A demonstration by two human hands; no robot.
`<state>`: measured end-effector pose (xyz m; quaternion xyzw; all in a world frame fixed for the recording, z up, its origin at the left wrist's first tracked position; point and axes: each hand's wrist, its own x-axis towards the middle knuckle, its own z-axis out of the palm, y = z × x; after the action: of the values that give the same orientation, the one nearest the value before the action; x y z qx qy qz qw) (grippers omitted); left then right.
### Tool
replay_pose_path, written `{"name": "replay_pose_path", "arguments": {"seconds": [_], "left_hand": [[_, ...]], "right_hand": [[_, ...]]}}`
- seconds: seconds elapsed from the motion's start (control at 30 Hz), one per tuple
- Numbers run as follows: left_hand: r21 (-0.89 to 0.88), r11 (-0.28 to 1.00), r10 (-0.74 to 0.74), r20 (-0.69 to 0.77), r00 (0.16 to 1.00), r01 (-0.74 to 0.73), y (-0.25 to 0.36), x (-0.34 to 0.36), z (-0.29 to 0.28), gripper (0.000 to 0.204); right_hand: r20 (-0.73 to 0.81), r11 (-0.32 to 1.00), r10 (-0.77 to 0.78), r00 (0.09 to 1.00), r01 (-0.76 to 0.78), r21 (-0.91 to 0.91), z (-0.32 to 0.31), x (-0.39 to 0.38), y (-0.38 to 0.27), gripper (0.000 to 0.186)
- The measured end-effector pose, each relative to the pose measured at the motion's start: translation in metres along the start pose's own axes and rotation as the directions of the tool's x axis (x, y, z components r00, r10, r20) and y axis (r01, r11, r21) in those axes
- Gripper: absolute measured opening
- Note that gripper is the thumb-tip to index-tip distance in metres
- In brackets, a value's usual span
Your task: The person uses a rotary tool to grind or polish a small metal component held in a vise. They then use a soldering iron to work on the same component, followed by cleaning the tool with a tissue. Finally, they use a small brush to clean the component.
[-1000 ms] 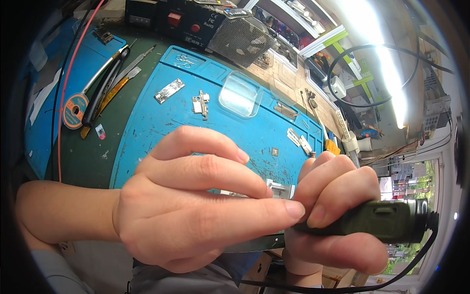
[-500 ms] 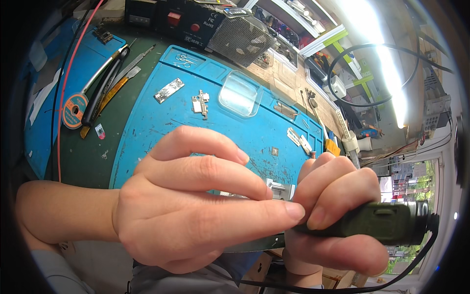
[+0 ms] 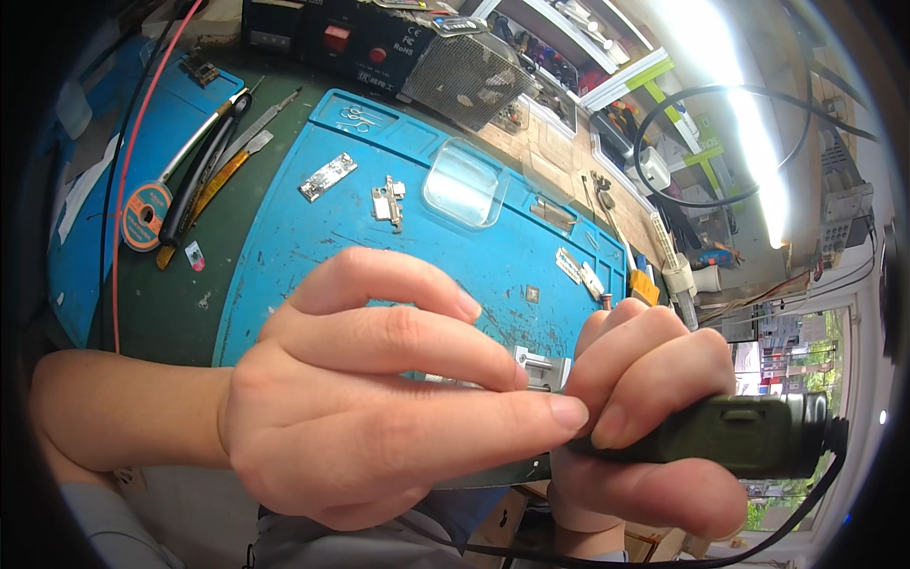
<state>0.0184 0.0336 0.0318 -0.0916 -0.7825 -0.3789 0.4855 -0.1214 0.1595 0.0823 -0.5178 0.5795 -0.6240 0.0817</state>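
Observation:
My right hand [image 3: 654,379] wraps round a dark green, thick tool handle [image 3: 725,436], its black cable leaving the right end; the thumb lies underneath. The tool's front end is hidden behind the fingers. My left hand [image 3: 351,398] reaches across from the left, index fingertip against the tool's front by the right fingers. Its thumb is out of sight, so whatever it pinches there cannot be seen; the other fingers are loosely bent and apart. Behind the hands, a small silver metal clamp [image 3: 542,368] shows partly on the blue work mat [image 3: 284,237].
On the mat lie a metal plate [image 3: 328,177], a small metal bracket part [image 3: 389,204], a clear plastic tray [image 3: 464,183] and a small square chip [image 3: 533,294]. Tweezers and knives [image 3: 223,161] and an orange wire spool [image 3: 148,215] lie left. A black machine [image 3: 360,47] stands behind.
Both hands and the green tool hold nearly the same place. The right hand and tool have dipped very slightly.

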Motion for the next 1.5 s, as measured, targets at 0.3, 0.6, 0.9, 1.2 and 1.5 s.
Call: {"name": "replay_pose_path", "arguments": {"seconds": [0.3, 0.6, 0.9, 1.2, 1.5], "left_hand": [[-0.006, 1.000, -0.021, 0.012, 1.000, 0.021, 0.000, 0.001, 0.000, 0.025], [-0.010, 0.999, -0.033, 0.011, 0.999, 0.033, 0.002, 0.001, -0.001, 0.027], [0.000, 1.000, -0.014, 0.003, 1.000, 0.014, 0.002, 0.000, -0.001, 0.027], [-0.002, 1.000, -0.013, -0.013, 1.000, 0.013, 0.001, 0.000, 0.001, 0.026], [0.000, 1.000, -0.022, -0.013, 1.000, 0.022, 0.002, 0.000, 0.001, 0.027]], "right_hand": [[0.015, 1.000, -0.019, 1.000, 0.019, 0.008, -0.003, -0.001, 0.004, 0.068], [-0.048, 0.990, 0.127, 0.991, -0.130, -0.056, 0.003, -0.005, -0.011, 0.062], [-0.045, 0.996, -0.016, 0.999, 0.012, -0.087, 0.010, -0.005, -0.012, 0.039], [0.064, 0.968, -0.216, 0.974, 0.222, -0.116, 0.004, -0.008, 0.000, 0.039], [0.030, 0.975, -0.192, 0.981, 0.194, -0.110, 0.007, -0.008, -0.003, 0.036]]}}
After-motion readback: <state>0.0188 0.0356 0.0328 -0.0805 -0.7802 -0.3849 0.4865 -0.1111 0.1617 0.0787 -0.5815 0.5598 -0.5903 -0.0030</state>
